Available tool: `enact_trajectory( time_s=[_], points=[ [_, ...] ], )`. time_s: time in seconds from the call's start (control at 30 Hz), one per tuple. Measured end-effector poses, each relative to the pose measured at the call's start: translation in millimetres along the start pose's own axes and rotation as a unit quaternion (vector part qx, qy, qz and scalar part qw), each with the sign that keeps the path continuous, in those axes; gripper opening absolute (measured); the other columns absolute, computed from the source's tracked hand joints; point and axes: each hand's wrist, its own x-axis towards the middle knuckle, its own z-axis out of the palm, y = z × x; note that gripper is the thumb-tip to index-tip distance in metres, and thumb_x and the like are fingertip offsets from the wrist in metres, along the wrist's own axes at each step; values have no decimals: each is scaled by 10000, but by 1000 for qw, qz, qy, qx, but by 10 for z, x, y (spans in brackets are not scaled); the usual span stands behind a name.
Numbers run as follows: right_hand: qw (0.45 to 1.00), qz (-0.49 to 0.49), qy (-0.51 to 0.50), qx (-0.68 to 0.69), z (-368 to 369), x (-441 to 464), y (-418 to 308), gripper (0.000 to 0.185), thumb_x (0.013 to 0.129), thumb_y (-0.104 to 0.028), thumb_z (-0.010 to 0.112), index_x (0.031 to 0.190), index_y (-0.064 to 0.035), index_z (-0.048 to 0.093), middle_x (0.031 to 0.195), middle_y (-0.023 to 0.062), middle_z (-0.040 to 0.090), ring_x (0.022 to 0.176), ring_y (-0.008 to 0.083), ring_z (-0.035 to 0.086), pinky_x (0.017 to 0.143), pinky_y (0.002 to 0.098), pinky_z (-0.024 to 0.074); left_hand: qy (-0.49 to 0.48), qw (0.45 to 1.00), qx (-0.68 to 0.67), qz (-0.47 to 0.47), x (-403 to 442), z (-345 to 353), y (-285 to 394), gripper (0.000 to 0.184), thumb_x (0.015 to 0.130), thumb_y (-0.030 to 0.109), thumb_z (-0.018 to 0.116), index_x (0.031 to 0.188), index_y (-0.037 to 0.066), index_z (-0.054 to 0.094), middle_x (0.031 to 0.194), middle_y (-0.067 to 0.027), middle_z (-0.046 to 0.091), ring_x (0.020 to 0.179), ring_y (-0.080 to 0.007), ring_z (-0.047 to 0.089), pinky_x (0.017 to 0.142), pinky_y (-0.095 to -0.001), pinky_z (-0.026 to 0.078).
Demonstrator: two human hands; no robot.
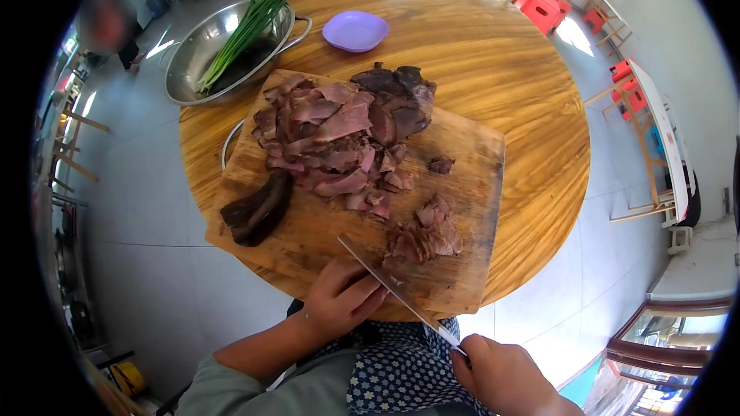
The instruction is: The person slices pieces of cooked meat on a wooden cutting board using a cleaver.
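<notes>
No legible text, label, brand, number or sign.

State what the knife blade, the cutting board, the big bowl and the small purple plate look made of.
Knife blade: metal, likely steel; thin, with a greyish sheen. Cutting board: wood, worn-looking; brown grain and darker marks. Big bowl: probably stainless steel; polished, with bright reflections. Small purple plate: perhaps plastic or melamine; smooth, even colour, but the look leaves it open.
</notes>
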Motion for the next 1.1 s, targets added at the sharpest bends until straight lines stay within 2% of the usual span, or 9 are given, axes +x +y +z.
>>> enact_trajectory(
  time_s=[0.07,0.23,0.53,0.63,0.7,0.83,0.93,1.03,1.1],
  points=[
    [999,23,-26,-4,-48,-112,20,207,995,-209,590,955,-18,522,847,254,658,760,482,643,657,562,510,-7,1000,1,0,8,-2,-8,353,746,5,829,1084,17,730,1074,-137,664,916,-320,665,792,-393,554],
    [996,54,-71,9,-157,-161,1,174,995,-183,576,976,-18,525,846,256,648,763,478,637,677,554,505,-24,1000,-15,-7,-3,-10,-16,347,755,-7,810,1090,-14,718,1100,-168,662,976,-350,668,830,-424,557],
    [993,38,-115,17,-165,374,-96,188,996,-194,569,998,-12,524,871,262,660,779,477,649,687,564,506,-21,999,-16,-29,-37,-5,-42,387,737,15,820,1108,-4,710,1120,-170,666,1012,-367,671,874,-444,563],
    [996,7,-90,-20,-38,582,-57,198,997,-206,572,1000,-12,530,870,261,665,792,475,653,692,559,514,-23,999,-20,-26,-62,-5,-52,375,737,15,824,1093,-1,708,1122,-167,668,1026,-365,670,878,-442,564],
    [994,-81,-57,-53,32,780,-89,207,999,-226,607,991,-41,514,742,203,663,715,443,658,648,522,529,-16,1000,-7,-25,-42,-3,-28,363,740,13,826,1083,1,707,1098,-161,670,994,-360,672,850,-434,567],
    [994,-88,-4,-63,-91,993,-123,209,1005,-225,601,1007,-41,503,750,226,646,733,459,649,648,524,514,31,999,-6,-21,-7,43,26,330,745,10,834,1050,5,707,1011,-146,669,872,-334,670,747,-400,565],
    [993,-106,47,2,-294,941,4,234,1008,-240,612,1036,-28,516,743,232,641,722,457,648,613,508,486,61,998,-8,-11,18,81,30,350,733,14,856,1039,11,685,971,-149,666,804,-306,655,670,-368,541],
    [996,-59,39,54,-444,663,-47,212,1012,-227,592,1024,-40,491,803,235,653,777,471,635,663,541,478,75,997,2,-18,14,108,54,347,742,3,852,1045,8,683,975,-150,666,808,-292,660,673,-359,542],
    [997,-46,48,41,-448,511,-83,206,1007,-210,599,1024,-33,495,805,227,654,748,466,636,654,541,481,67,998,-4,-17,-21,106,27,341,748,-3,849,1045,6,683,980,-151,666,809,-286,660,674,-355,543]
  ],
)
